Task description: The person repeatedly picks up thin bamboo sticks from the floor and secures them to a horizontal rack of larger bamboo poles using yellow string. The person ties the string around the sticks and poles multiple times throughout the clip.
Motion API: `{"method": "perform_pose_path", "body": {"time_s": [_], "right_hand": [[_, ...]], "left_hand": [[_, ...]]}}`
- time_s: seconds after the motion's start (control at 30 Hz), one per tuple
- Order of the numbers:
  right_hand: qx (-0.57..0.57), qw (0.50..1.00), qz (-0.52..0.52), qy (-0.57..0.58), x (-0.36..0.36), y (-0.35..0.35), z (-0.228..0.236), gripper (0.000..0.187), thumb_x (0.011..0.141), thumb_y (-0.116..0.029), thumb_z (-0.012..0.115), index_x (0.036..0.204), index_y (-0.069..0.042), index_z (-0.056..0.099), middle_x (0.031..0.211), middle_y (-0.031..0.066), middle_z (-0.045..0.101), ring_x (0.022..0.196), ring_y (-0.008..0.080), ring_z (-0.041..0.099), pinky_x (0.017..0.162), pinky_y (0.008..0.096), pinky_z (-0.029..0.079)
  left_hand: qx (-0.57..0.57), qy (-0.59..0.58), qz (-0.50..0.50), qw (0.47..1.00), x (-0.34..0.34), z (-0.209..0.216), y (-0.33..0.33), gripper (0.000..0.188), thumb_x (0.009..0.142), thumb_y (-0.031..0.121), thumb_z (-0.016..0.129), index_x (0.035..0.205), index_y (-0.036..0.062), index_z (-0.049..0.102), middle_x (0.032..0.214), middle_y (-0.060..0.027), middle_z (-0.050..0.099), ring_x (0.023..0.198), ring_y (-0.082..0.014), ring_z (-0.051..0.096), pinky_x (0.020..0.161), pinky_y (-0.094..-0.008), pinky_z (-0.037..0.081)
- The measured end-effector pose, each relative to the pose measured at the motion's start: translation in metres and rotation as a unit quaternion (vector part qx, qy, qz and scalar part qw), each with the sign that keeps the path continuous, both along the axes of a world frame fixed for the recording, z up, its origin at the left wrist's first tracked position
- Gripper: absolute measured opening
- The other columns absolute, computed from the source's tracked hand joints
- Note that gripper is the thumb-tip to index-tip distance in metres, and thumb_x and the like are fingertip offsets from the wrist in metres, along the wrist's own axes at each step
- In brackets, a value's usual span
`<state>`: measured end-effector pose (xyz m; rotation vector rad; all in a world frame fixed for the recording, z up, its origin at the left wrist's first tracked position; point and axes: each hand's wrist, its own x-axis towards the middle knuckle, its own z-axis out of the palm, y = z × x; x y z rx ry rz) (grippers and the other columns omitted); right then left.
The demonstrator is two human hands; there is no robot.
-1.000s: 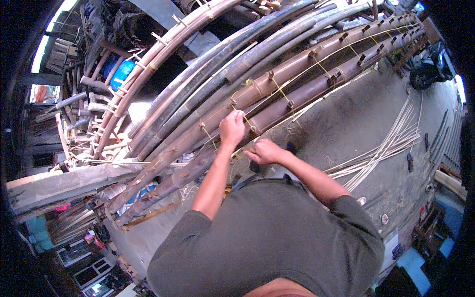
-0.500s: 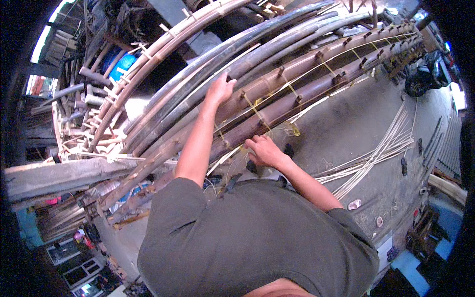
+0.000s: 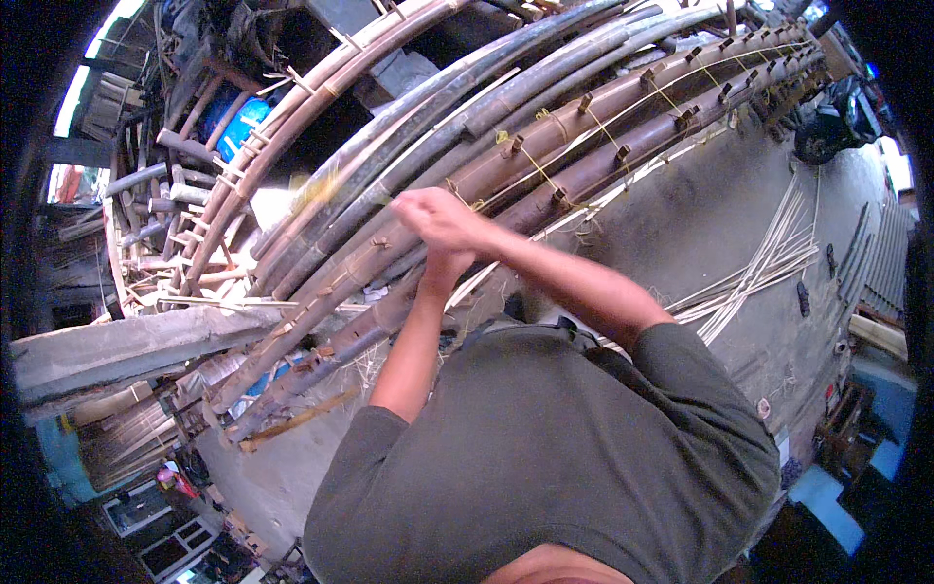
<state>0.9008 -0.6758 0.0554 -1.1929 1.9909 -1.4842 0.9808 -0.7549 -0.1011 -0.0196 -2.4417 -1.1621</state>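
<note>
Two long brown bamboo poles, an upper pole (image 3: 545, 136) and a lower pole (image 3: 593, 177), run side by side across my front, with short pegs standing in them. Yellow strips (image 3: 538, 167) cross between the pegs. Above the upper pole, my right hand (image 3: 428, 216) is closed in a fist, its forearm crossing in front of my left. A yellow strip (image 3: 316, 190), smeared by motion, trails leftward from that fist. My left hand (image 3: 449, 265) is under the right wrist, close to the poles; its fingers are hidden.
Curved dark poles (image 3: 448, 88) lie beyond the bamboo. A curved rail with pegs (image 3: 282, 146) stands at the far left, near a blue bundle (image 3: 243, 127). A concrete beam (image 3: 146, 346) is on the left. Thin pale sticks (image 3: 749, 268) lie on the floor at right.
My right hand has swung up and left, crossing over my left arm, with the yellow strip blurred beyond it. My left hand has dropped nearer to me. My body has shifted left along the poles.
</note>
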Motion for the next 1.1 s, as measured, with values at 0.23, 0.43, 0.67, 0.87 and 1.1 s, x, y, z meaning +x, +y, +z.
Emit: {"method": "perform_pose_path", "body": {"time_s": [0.23, 0.43, 0.67, 0.87, 1.1], "right_hand": [[0.088, 0.992, 0.09, -0.005, -0.085, -0.02, -0.054, 0.057, 0.093, -0.055, 0.045, 0.078, -0.006, 0.068, 0.066, 0.0138, 0.061, 0.065, 0.025, 0.06, 0.066, 0.0389, 0.047], [0.038, 0.963, 0.224, -0.144, -0.006, 0.111, 0.024, 0.047, 0.097, -0.039, 0.047, 0.069, -0.003, 0.052, 0.058, 0.0047, 0.049, 0.054, 0.0139, 0.046, 0.052, 0.0359, 0.04], [0.147, 0.983, 0.072, -0.082, 0.071, 0.119, -0.13, 0.045, 0.095, -0.037, 0.048, 0.075, 0.001, 0.062, 0.071, 0.0276, 0.059, 0.071, 0.0456, 0.058, 0.067, 0.0506, 0.046], [0.136, 0.987, 0.088, -0.015, 0.066, 0.135, -0.11, 0.042, 0.094, -0.034, 0.05, 0.074, 0.0, 0.064, 0.066, 0.022, 0.061, 0.061, 0.0392, 0.059, 0.062, 0.0497, 0.046], [-0.505, 0.54, -0.293, -0.607, 0.033, 0.235, -0.125, 0.034, 0.097, -0.036, 0.048, 0.072, -0.013, 0.051, 0.067, 0.0007, 0.053, 0.058, 0.0143, 0.051, 0.074, 0.0329, 0.05]], "left_hand": [[-0.039, -0.271, 0.122, 0.954, -0.016, 0.074, 0.015, 0.03, 0.097, 0.029, 0.045, 0.105, 0.0054, 0.062, 0.105, -0.0237, 0.062, 0.101, -0.0428, 0.058, 0.085, -0.0478, 0.046], [0.027, -0.172, 0.109, 0.979, -0.013, 0.065, 0.016, 0.024, 0.095, 0.023, 0.049, 0.093, 0.0037, 0.063, 0.084, -0.0216, 0.065, 0.081, -0.0395, 0.065, 0.069, -0.0441, 0.05], [0.101, -0.139, 0.027, 0.985, -0.039, 0.098, 0.005, 0.025, 0.096, 0.021, 0.05, 0.094, 0.0021, 0.065, 0.078, -0.0132, 0.068, 0.07, -0.0215, 0.067, 0.064, -0.0323, 0.05], [-0.056, -0.039, 0.178, 0.982, -0.132, 0.084, -0.057, 0.029, 0.095, 0.024, 0.047, 0.092, 0.0041, 0.068, 0.085, -0.0171, 0.069, 0.075, -0.0304, 0.067, 0.068, -0.0382, 0.051], [-0.349, -0.426, -0.124, 0.826, -0.186, 0.055, -0.087, 0.045, 0.088, 0.043, 0.053, 0.09, 0.0013, 0.069, 0.097, -0.025, 0.065, 0.095, -0.0395, 0.063, 0.082, -0.0467, 0.049]]}}
